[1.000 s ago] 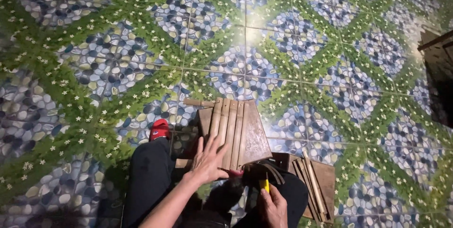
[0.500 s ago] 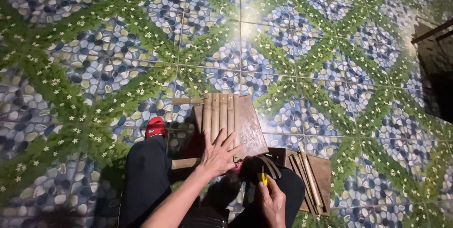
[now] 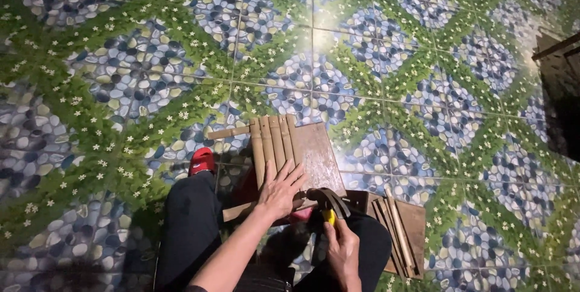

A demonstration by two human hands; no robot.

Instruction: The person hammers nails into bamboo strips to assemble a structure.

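Observation:
My left hand [image 3: 280, 190] lies flat, fingers spread, on several bamboo strips [image 3: 273, 146] laid side by side on a small brown wooden board [image 3: 316, 158] in front of my knees. My right hand [image 3: 342, 249] grips a tool with a yellow handle [image 3: 329, 216] and a dark curved metal head that reaches over the board's near edge. A single bamboo stick [image 3: 228, 132] runs crosswise under the far ends of the strips.
A second wooden board [image 3: 415, 225] with several more bamboo strips [image 3: 396, 225] lies at my right knee. I sit in dark trousers, a red sandal [image 3: 202, 161] on my left foot. The floor is pebble-and-grass patterned tile. A dark object [image 3: 559, 80] stands at the right edge.
The bamboo strips have turned and shifted left on the board under my left hand. My right hand has brought the tool up to the board's near edge.

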